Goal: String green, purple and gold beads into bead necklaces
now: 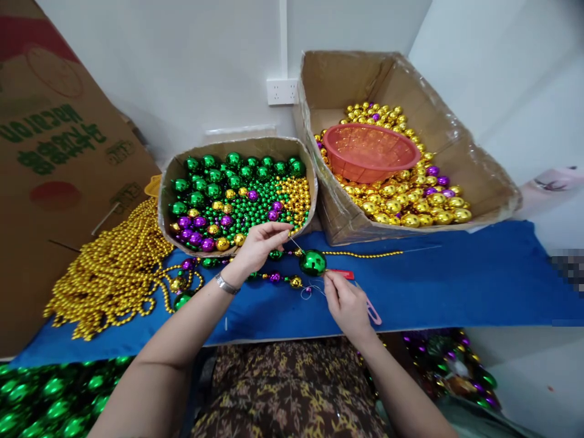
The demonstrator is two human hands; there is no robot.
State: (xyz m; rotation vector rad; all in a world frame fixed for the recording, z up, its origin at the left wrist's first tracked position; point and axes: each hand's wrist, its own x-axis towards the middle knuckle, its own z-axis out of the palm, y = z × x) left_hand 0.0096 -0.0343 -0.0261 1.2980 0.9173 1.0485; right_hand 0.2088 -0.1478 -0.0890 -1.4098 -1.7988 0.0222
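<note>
A large shiny green bead (312, 262) hangs between my two hands, just above the blue tabletop. My left hand (264, 244) is closed in a pinch on a thin thread or needle that runs down to the bead's upper left. At the bead's lower right edge, the thumb and fingers of my right hand (343, 299) are pinched together on it. Below lies a strand of green, purple and gold beads (274, 277), with a loop of clear thread (312, 291) at its end. Near my right hand lie pink-handled scissors (375, 312) and a red item (342, 274).
A cut-down box (237, 143) holds loose green, gold and purple beads. The larger carton (347, 79) holds gold beads and a red basket (371, 152). Gold bead strands (109, 274) are heaped left, beside a tall carton (55, 170). A gold strand (365, 254) lies behind the bead.
</note>
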